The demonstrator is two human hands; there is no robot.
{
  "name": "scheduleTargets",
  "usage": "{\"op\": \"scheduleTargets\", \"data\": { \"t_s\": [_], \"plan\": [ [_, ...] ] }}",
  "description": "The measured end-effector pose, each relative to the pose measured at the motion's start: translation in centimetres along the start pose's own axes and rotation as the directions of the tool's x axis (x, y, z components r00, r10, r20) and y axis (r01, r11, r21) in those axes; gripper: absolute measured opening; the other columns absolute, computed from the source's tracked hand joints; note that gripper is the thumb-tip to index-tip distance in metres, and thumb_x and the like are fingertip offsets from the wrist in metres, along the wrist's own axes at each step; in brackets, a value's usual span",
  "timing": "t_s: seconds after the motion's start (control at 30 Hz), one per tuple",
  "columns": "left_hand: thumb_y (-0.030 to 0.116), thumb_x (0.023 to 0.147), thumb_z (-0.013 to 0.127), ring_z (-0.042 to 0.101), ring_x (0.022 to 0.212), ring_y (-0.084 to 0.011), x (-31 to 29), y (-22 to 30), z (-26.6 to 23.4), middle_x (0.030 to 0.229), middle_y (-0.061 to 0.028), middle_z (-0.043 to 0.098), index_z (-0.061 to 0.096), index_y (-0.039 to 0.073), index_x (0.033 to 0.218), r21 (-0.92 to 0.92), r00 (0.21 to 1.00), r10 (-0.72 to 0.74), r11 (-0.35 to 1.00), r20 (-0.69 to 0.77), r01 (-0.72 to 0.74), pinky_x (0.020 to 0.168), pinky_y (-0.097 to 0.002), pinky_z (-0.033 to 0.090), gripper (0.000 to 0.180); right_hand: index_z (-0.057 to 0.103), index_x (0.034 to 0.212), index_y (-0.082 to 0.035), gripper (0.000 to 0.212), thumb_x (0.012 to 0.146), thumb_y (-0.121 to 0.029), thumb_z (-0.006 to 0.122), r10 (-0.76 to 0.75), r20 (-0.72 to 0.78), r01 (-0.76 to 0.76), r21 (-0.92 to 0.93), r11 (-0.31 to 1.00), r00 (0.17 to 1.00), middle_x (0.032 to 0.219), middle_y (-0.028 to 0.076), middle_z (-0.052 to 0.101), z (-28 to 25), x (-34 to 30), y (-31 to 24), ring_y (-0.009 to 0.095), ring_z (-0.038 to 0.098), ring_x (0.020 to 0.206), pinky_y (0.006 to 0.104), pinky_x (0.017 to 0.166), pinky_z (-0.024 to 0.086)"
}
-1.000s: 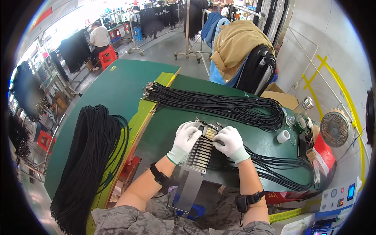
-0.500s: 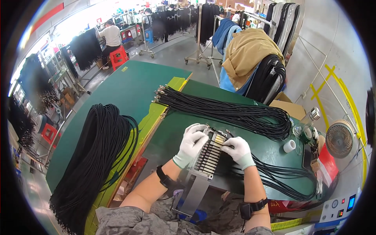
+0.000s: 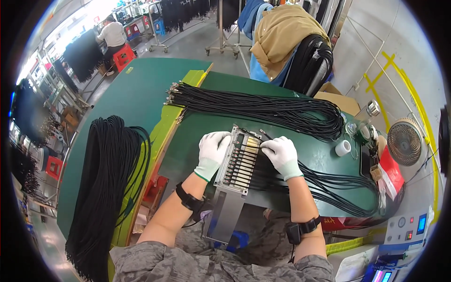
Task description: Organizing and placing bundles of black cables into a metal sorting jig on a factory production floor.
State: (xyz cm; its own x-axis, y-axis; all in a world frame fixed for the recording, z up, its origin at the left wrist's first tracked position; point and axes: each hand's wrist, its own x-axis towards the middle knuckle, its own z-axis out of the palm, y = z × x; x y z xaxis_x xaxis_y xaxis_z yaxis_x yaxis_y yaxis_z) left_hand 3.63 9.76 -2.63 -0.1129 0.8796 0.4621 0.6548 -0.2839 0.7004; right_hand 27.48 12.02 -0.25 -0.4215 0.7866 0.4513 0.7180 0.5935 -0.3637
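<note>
A metal fixture (image 3: 237,165) with a row of narrow slots stands at the table's near edge, on a grey metal support (image 3: 225,216). Black cables run out of its right side. My left hand (image 3: 213,151), in a white glove, has its fingers curled against the fixture's upper left edge. My right hand (image 3: 279,155), gloved likewise, pinches a black cable (image 3: 266,135) close to the upper right slots; its fingertips partly hide it. More loose black cables (image 3: 324,181) trail over the table to the right.
A long bundle of black cables (image 3: 263,110) lies across the green table (image 3: 188,155). Another heap (image 3: 101,188) hangs over the left side. At right are a white spool (image 3: 343,148), a glass bottle (image 3: 369,112) and a fan (image 3: 405,141). A jacket-draped rack (image 3: 286,33) stands behind.
The whole view has shifted, so the table and bundles sit higher and further left. Both hands stay at the fixture in nearly the same pose, the right still pinching by the upper slots.
</note>
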Motion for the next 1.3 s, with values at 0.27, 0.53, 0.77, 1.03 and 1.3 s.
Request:
{"op": "scheduleTargets", "data": {
  "t_s": [0.27, 0.53, 0.77, 1.03, 1.3],
  "plan": [
    [0.020, 0.091, 0.057, 0.061, 0.094, -0.0277, -0.4, -0.7, 0.1, 0.096, -0.0092, 0.069, 0.070, 0.007, 0.099, 0.070, 0.999, 0.018, 0.997, 0.040, -0.021, 0.089, -0.0378, 0.044, 0.020, 0.072, 0.082, -0.015, 0.008, 0.079, -0.020, 0.067, 0.000, 0.031, 0.002, -0.085, 0.996, 1.000, 0.071, 0.004, 0.062, 0.1, -0.2, 0.3, 0.027, 0.057, 0.078, 0.0391, 0.072, 0.045],
    [0.021, 0.091, 0.057, 0.060, 0.097, -0.0268, -0.4, -0.7, -0.1, 0.098, -0.0089, 0.069, 0.070, 0.008, 0.101, 0.056, 0.997, -0.014, 0.998, 0.073, 0.010, 0.091, -0.0371, 0.043, 0.021, 0.071, 0.081, -0.018, 0.005, 0.078, -0.019, 0.068, -0.006, 0.056, 0.013, -0.134, 0.991, 0.998, 0.073, 0.002, 0.062, -0.1, -0.2, 0.0, 0.025, 0.057, 0.081, 0.0380, 0.072, 0.043],
    [0.030, 0.090, 0.060, 0.048, 0.120, -0.0348, -1.0, 0.5, 0.4, 0.126, -0.0158, 0.058, 0.070, 0.014, 0.111, 0.015, 0.970, 0.113, 0.993, 0.215, -0.119, 0.103, -0.0439, 0.036, 0.028, 0.071, 0.082, -0.014, 0.007, 0.078, -0.018, 0.067, -0.007, 0.029, 0.010, -0.100, 0.995, 1.000, 0.074, 0.004, 0.063, 0.2, -0.3, -1.0, 0.026, 0.057, 0.080, 0.0389, 0.073, 0.045],
    [0.044, 0.085, 0.063, 0.034, 0.133, -0.0433, -1.3, 2.2, 1.0, 0.143, -0.0203, 0.042, 0.068, 0.028, 0.119, 0.320, 0.880, 0.227, 0.870, 0.416, -0.375, 0.112, -0.0579, 0.019, 0.038, 0.069, 0.078, -0.017, 0.009, 0.075, -0.024, 0.070, 0.093, -0.057, -0.097, -0.066, 0.993, 0.994, 0.077, 0.003, 0.063, 0.5, 0.1, 0.6, 0.025, 0.057, 0.083, 0.0368, 0.074, 0.044],
    [0.046, 0.085, 0.062, 0.036, 0.131, -0.0424, -1.3, 1.4, 1.8, 0.140, -0.0188, 0.046, 0.069, 0.027, 0.115, 0.283, 0.893, 0.228, 0.892, 0.388, -0.351, 0.112, -0.0602, 0.017, 0.037, 0.068, 0.077, -0.016, 0.012, 0.074, -0.026, 0.072, 0.178, 0.046, -0.156, -0.307, 0.939, 0.983, 0.082, 0.003, 0.062, 1.5, 0.0, 0.7, 0.026, 0.056, 0.088, 0.0380, 0.075, 0.044]
  ]
}}
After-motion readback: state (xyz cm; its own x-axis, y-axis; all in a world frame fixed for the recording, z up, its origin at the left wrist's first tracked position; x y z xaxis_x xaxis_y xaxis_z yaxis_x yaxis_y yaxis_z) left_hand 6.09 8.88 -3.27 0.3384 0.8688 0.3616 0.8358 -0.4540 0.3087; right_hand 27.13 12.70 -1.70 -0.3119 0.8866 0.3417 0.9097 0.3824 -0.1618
